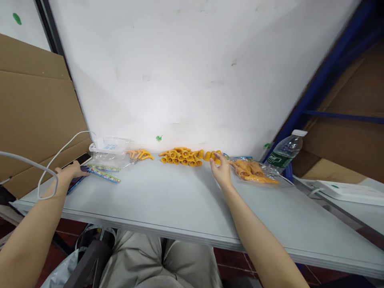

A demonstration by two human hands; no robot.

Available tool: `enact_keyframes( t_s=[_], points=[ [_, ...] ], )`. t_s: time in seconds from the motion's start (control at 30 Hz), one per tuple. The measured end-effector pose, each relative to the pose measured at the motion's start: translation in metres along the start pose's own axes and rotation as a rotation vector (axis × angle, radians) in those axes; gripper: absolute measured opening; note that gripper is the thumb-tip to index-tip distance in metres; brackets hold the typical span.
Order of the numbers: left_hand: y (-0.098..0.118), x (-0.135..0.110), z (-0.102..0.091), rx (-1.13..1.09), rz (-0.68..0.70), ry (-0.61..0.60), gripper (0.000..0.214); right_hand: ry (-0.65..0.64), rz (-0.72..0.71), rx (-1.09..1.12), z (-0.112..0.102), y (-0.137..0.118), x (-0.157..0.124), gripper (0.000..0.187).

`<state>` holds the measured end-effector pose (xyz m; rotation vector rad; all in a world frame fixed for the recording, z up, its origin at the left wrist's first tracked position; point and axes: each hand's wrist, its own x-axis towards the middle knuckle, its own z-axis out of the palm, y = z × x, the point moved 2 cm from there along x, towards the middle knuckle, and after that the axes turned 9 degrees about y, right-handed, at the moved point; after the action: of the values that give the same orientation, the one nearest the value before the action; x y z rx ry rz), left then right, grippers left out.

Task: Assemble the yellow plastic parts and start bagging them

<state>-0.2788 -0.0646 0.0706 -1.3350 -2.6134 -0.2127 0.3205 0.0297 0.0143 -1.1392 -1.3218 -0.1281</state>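
Observation:
My left hand point(72, 171), its fingers spread, reaches over a dark phone point(79, 161) and a blue-edged flat item point(75, 185) at the table's left end. Whether it grips either one cannot be made out. Beside it lie narrow colourful patterned strips point(105, 175). My right hand point(221, 170) is at a short row of yellow cup-like pieces point(207, 155), thumb and forefinger apart, close to the pieces or touching them. Left of that row, several yellow horn-shaped pieces point(181, 157) are stacked with their round openings facing me.
Smaller curved orange pieces point(140, 154) and clear plastic bags point(112, 158) lie at the back left. A clear bag of yellow horns point(252, 172) and a water bottle point(286, 150) are right. A white cable point(43, 176) loops near my left arm. The white board point(192, 80) stands behind.

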Motion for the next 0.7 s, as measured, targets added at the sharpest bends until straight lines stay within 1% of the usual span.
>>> enact_keyframes(
  t_s=[0.07, 0.1, 0.17, 0.27, 0.33, 0.4, 0.43, 0.47, 0.53, 0.57, 0.6, 0.63, 0.7],
  points=[
    [0.015, -0.001, -0.007, 0.052, 0.043, -0.062, 0.052, 0.002, 0.008, 0.000, 0.000, 0.000, -0.001, 0.040],
    [0.026, -0.001, -0.010, 0.039, 0.097, -0.058, 0.047, 0.001, 0.014, 0.001, 0.000, 0.000, -0.001, 0.040],
    [0.052, -0.003, -0.018, -0.041, 0.219, 0.008, 0.042, -0.001, 0.028, 0.001, -0.001, -0.001, -0.003, 0.038],
    [0.100, -0.007, -0.024, -0.119, 0.287, 0.135, 0.047, -0.012, 0.045, 0.003, -0.002, -0.001, -0.004, 0.037],
    [0.136, -0.012, -0.022, -0.202, 0.373, 0.212, 0.047, -0.015, 0.047, 0.009, -0.003, 0.000, -0.004, 0.036],
    [0.174, -0.022, -0.015, -0.290, 0.508, 0.222, 0.040, -0.014, 0.048, 0.014, -0.004, 0.001, -0.004, 0.035],
    [0.191, -0.029, -0.009, -0.332, 0.585, 0.188, 0.035, -0.013, 0.051, 0.015, -0.005, 0.002, -0.004, 0.035],
    [0.208, -0.036, -0.002, -0.373, 0.692, 0.125, 0.032, -0.014, 0.055, 0.015, -0.005, 0.003, -0.004, 0.035],
    [0.234, -0.051, 0.013, -0.425, 0.856, 0.006, 0.028, -0.021, 0.064, 0.011, -0.005, 0.004, -0.005, 0.036],
    [0.242, -0.057, 0.019, -0.416, 0.917, -0.025, 0.027, -0.026, 0.068, 0.008, -0.004, 0.005, -0.005, 0.036],
    [0.248, -0.062, 0.025, -0.384, 0.954, -0.025, 0.026, -0.031, 0.071, 0.004, -0.004, 0.005, -0.005, 0.037],
    [0.251, -0.065, 0.030, -0.338, 0.980, -0.007, 0.025, -0.036, 0.071, 0.000, -0.004, 0.005, -0.006, 0.037],
    [0.249, -0.066, 0.037, -0.247, 1.007, 0.061, 0.026, -0.042, 0.065, -0.006, -0.004, 0.005, -0.006, 0.037]
  ],
)
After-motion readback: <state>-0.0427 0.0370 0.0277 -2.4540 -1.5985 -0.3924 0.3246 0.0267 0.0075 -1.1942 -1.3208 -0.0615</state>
